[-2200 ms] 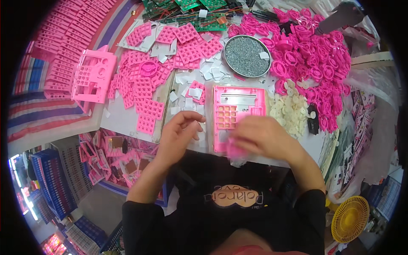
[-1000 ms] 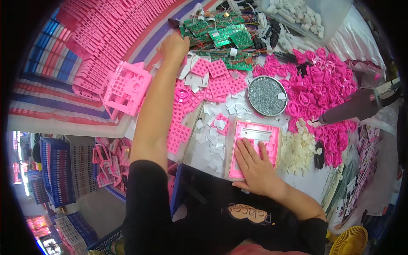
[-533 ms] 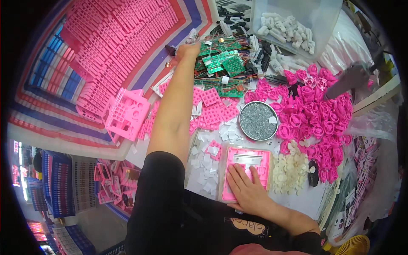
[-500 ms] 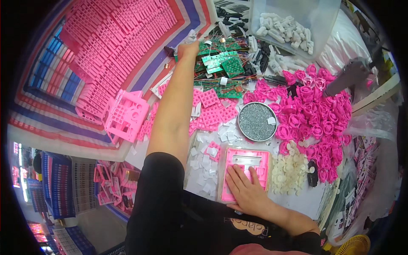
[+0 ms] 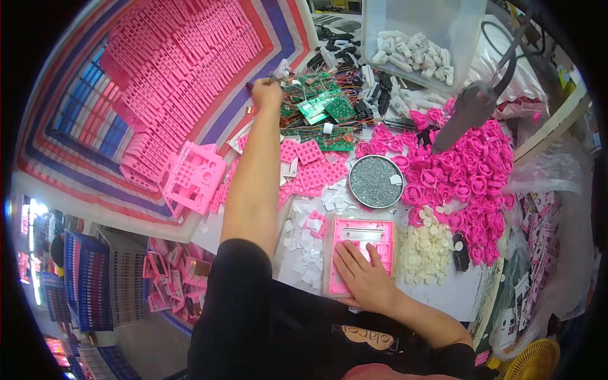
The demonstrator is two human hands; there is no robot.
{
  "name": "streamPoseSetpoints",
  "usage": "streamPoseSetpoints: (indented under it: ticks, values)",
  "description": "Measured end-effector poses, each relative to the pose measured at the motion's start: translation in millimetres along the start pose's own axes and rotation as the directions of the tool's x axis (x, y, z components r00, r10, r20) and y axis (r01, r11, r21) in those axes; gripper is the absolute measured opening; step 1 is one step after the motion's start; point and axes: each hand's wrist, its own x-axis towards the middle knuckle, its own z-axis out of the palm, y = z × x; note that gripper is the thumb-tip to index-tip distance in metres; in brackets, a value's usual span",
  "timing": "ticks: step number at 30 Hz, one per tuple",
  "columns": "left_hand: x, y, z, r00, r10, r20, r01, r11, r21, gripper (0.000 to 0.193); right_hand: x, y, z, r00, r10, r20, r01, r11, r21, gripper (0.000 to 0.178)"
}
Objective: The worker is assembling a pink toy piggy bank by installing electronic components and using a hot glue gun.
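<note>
The right hand [image 5: 369, 282] lies flat, fingers slightly spread, on the pink plastic housing [image 5: 385, 252] at the lower centre of the frame. The left hand [image 5: 266, 93] is curled at the left edge of the circuit board pile [image 5: 315, 111], upper centre; whether it pinches anything, I cannot tell.

The housing, lying hollow side up, should be light and fairly stiff, its smooth walls a little slippery; the outer side walls look the best hold. The boards are probably light and rigid but fragile at their thin wires, so better gripped by their edges.

Beneath everything runs a pale, crowded bench [image 5: 437, 297]. A striped sheet [image 5: 294, 31] fills the upper left, carrying rows of pink casings [image 5: 190, 63]. Blue crates [image 5: 92, 278] stand at the lower left; a clear bin [image 5: 437, 19] of white parts sits at the upper right, above a heap of rose-pink oval pieces [image 5: 468, 168]. Smaller still are the dark handheld tool [image 5: 465, 114] over that heap, a round dish [image 5: 404, 183] of tiny metal pieces right of centre, pink keypads [image 5: 310, 171] and cream discs [image 5: 427, 247].
</note>
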Motion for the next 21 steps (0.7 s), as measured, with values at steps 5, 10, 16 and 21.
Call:
streamPoseSetpoints:
  ticks: [5,10,16,21]
  values:
    - [-8.6,-14.7,-56.8,0.920,-0.293,0.260,0.336,0.247,-0.909,0.020,-4.9,6.5,1.1,1.000,-0.016,-0.027,0.016,1.000,0.013,0.103]
    - [-81.5,-21.2,-117.4,0.918,0.094,0.386,0.154,0.812,-0.563,0.034,-6.0,15.5,-11.5,0.989,-0.061,-0.131,0.076,0.991,0.110,0.080]
    - [-103.7,-2.8,-202.6,0.919,0.366,0.145,-0.279,0.867,-0.413,0.042,3.9,28.6,-38.0,0.951,-0.097,-0.293,0.154,0.972,0.178,0.043]
    - [-181.8,56.2,-222.0,0.415,0.909,-0.031,-0.897,0.415,0.153,0.046,30.5,37.9,-49.0,0.937,0.157,-0.312,0.128,0.677,0.725,0.036]
